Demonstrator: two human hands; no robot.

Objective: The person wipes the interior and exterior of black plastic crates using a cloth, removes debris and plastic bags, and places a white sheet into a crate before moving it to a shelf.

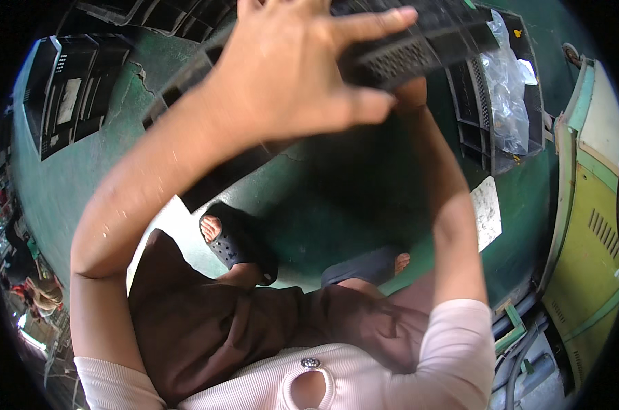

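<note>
here, right hand (411,93) touches crate (400,60); label (68,101) leftward

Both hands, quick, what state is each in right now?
Left hand: open, thumb and finger spread.
Right hand: at the black crate, fingers hidden; can't tell.

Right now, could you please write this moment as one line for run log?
left hand: open, over black crate | right hand: at its edge, fingers hidden | right side: second crate with clear plastic

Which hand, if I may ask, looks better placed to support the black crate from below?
Probably the right hand: it meets the lower edge of the black crate, while the left hand appears spread above, nearer the camera.
</note>
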